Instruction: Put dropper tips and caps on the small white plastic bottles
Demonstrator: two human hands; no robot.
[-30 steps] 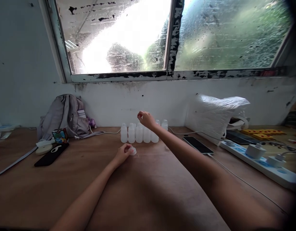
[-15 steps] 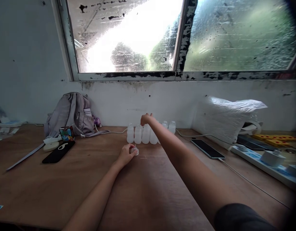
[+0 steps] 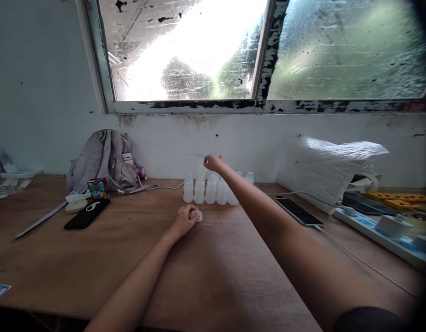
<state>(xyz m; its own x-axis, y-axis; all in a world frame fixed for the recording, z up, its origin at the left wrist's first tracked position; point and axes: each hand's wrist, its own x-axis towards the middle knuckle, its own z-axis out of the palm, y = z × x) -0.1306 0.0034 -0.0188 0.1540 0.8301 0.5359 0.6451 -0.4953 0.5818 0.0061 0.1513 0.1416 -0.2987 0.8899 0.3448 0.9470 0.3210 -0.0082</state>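
Stretching across the view, the wooden bench runs back to a white wall under a smeared window. At the back right edge slumps a white plastic bag; at the back left, a grey backpack leans on the wall. A power strip lies along the right edge, with a phone on a cable near it, and another black phone sits towards the left edge beside a small colourful box.

Against the middle of the back edge stands a tight cluster of small white bottles, touching one another. The right hand is raised just above the cluster, fingers pinched together at something pale and see-through; what it is and whether it is held firmly cannot be told, as it blurs into the wall. The left hand rests on the bench just in front of the bottles, its grip pressed around a small clear cap.

The bottles look like thin, light, slightly squeezable plastic, probably smooth and easily toppled, since they stand so close. Taking one by the neck or shoulder from above, with fingertips only, would likely disturb its neighbours least. The cap looks tiny, hard and apt to slip, best nipped at its rim.
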